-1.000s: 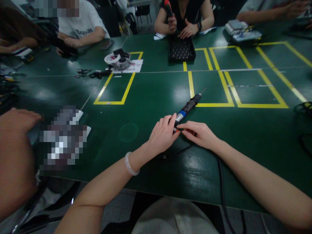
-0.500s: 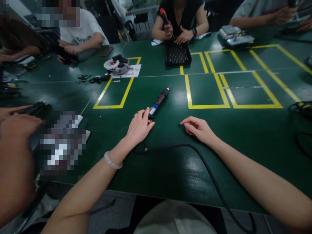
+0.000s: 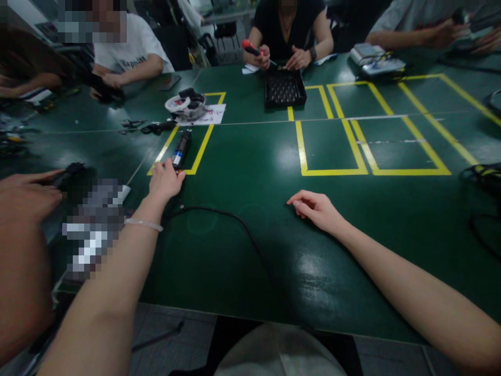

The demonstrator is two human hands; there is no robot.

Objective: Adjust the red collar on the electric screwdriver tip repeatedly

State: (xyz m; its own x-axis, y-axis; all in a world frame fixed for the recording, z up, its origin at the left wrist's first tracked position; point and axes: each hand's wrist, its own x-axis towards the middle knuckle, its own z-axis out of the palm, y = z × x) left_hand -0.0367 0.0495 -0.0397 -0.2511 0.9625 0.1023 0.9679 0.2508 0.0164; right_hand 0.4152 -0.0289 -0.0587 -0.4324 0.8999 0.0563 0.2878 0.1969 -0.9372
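Observation:
My left hand, with a pale bangle on its wrist, is wrapped round the rear end of an electric screwdriver. This black tool has a blue and silver band and lies within the left yellow taped outline, pointing away from me. Its black cable curves over the table toward me. My right hand rests on the green tabletop, loosely bent, fingers partly apart and nothing visible in them. It touches only the table.
A roll of tape and a paper sheet lie beyond the screwdriver. Across the table, a person's hands work at a black tray with a red-handled tool. Another person's arm is close on my left. Black cables lie at the right.
My left hand has moved left and slightly away from me, carrying the electric screwdriver into the left taped outline. Its cable trailed along. My right hand has stayed in place.

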